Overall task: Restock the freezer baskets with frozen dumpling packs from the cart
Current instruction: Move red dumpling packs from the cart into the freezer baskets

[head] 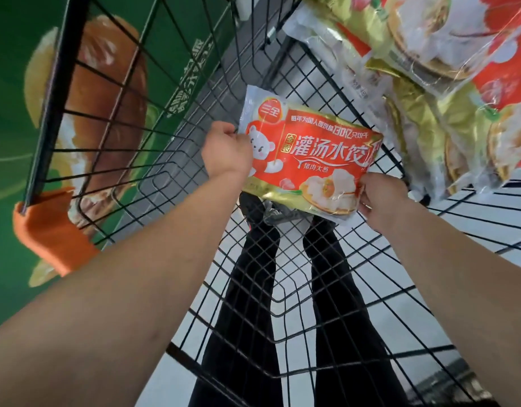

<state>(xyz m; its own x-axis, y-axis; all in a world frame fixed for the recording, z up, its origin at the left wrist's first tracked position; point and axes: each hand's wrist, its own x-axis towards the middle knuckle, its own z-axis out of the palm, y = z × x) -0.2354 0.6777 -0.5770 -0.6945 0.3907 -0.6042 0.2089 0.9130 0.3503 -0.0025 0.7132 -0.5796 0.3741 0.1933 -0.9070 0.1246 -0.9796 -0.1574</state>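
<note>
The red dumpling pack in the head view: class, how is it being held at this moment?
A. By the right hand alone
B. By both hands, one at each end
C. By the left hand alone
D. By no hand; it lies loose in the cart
B: the left hand grips the left edge of the red dumpling pack while the right hand pinches its lower right corner, above the wire cart.

1 red-and-gold dumpling pack (309, 160) held flat, face up, inside the wire cart (153, 118); more packs (429, 83) stacked at 1 o'clock
</note>
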